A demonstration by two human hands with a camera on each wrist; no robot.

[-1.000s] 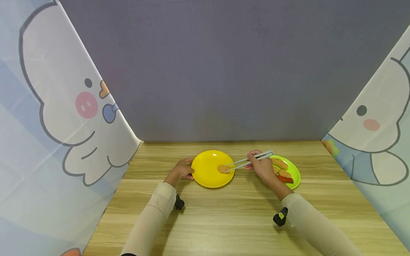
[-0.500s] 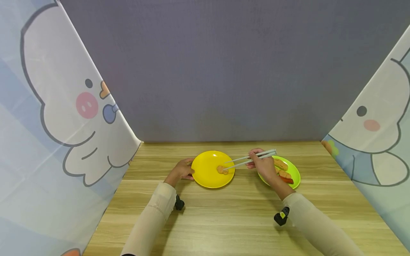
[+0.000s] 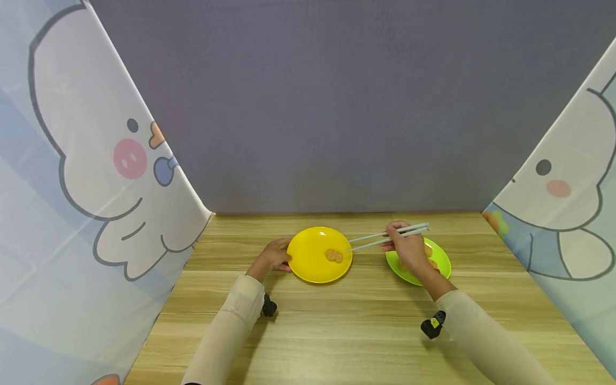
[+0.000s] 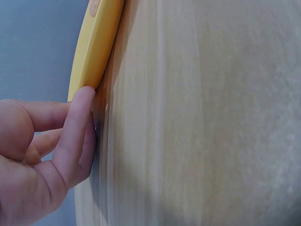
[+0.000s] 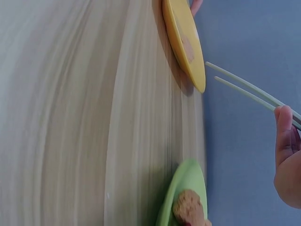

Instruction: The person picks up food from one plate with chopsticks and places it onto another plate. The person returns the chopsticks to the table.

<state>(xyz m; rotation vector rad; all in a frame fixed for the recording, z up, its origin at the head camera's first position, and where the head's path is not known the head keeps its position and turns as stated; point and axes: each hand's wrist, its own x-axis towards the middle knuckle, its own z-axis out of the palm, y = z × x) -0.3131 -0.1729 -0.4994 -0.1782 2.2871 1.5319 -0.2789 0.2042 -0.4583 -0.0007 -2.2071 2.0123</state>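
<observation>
My left hand (image 3: pixel 275 255) pinches the left rim of a yellow plate (image 3: pixel 308 264), thumb on the near side in the left wrist view. On that plate, right of centre, lies a small golden-brown piece of food like a nugget (image 3: pixel 334 255). A pair of pale chopsticks (image 5: pixel 244 94) is gripped in my right hand (image 3: pixel 406 248). Their tips point left, slightly apart with nothing between them, near the yellow plate's right edge. Below the right hand sits a green plate (image 3: pixel 444 262), partly hidden by it; a brown crumbly piece (image 5: pixel 189 207) shows on it in the right wrist view.
Both plates stand on a wood-grain table (image 3: pixel 337 331). A grey panel (image 3: pixel 337 107) rises behind it, and cartoon-printed cloth walls (image 3: pixel 82 133) flank the left and right sides. Black wrist cameras (image 3: pixel 433 324) hang beneath the sleeves.
The chopsticks have let go of the nugget on the yellow plate. My right hand has drawn back to the right, over the green plate. The left hand stays in place.
</observation>
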